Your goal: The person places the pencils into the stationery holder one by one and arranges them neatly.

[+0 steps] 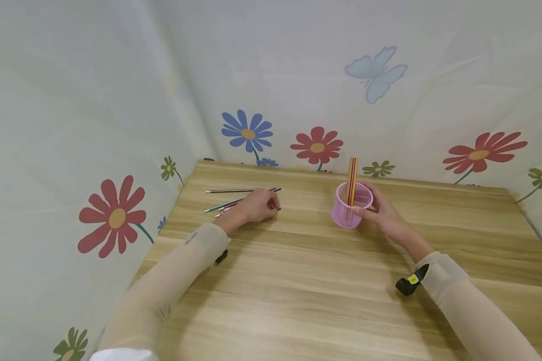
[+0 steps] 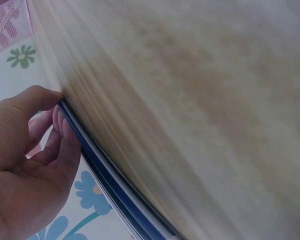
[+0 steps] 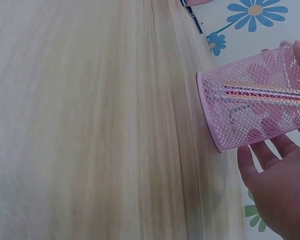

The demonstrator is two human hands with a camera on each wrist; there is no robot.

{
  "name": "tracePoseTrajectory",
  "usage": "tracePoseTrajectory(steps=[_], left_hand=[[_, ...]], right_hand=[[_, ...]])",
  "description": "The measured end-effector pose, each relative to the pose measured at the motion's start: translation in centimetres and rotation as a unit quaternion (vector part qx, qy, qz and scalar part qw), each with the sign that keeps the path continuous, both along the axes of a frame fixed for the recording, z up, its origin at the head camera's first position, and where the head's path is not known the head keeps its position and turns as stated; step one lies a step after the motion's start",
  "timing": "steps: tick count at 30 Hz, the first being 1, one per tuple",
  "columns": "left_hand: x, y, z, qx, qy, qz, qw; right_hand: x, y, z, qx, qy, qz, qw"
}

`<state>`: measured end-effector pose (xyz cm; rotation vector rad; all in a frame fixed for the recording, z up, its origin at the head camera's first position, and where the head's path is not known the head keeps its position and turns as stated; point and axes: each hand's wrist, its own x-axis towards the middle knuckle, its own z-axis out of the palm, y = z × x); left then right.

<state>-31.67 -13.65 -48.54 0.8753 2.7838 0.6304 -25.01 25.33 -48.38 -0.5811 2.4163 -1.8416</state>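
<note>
On the left of the table, my left hand (image 1: 257, 205) reaches over several loose pencils. Its thumb and fingers pinch the end of a dark pencil (image 2: 82, 131) in the left wrist view. A black pencil (image 1: 226, 191) lies behind that hand, while a teal pencil (image 1: 214, 208) and others stick out under the wrist. My right hand (image 1: 386, 218) grips the side of a pink mesh pen cup (image 1: 342, 216), thumb on the near side and fingers round the back. The cup stands upright, with a bundle of yellow and red striped pencils (image 1: 352, 175) in it.
The wooden table (image 1: 298, 281) runs back to a white cloth wall (image 1: 289, 65) printed with flowers and a butterfly. Another cloth wall borders the left edge. Each wrist carries a strap with a black camera (image 1: 406, 287).
</note>
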Motion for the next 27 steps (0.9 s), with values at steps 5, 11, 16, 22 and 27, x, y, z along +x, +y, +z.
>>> tracePoseTrajectory(steps=[5, 11, 16, 22, 27], left_hand=[[-0.05, -0.02, 0.28, -0.001, -0.001, -0.003, 1.0000], [-0.01, -0.15, 0.52, 0.003, -0.020, -0.004, 0.9998], [0.02, -0.12, 0.64, 0.006, -0.027, 0.000, 0.9996], [0.23, -0.03, 0.82, 0.004, -0.026, 0.004, 0.9996], [0.36, -0.06, 0.85, 0.003, -0.023, 0.000, 0.9997]], right_hand=[[0.04, -0.01, 0.10, 0.000, 0.004, 0.002, 1.000], [0.23, -0.26, 0.22, -0.007, 0.003, 0.001, 1.000], [0.33, -0.23, 0.17, -0.012, 0.003, 0.002, 1.000], [0.29, -0.14, 0.14, -0.016, 0.002, -0.003, 1.000], [0.29, -0.14, 0.13, -0.013, -0.004, -0.011, 1.000]])
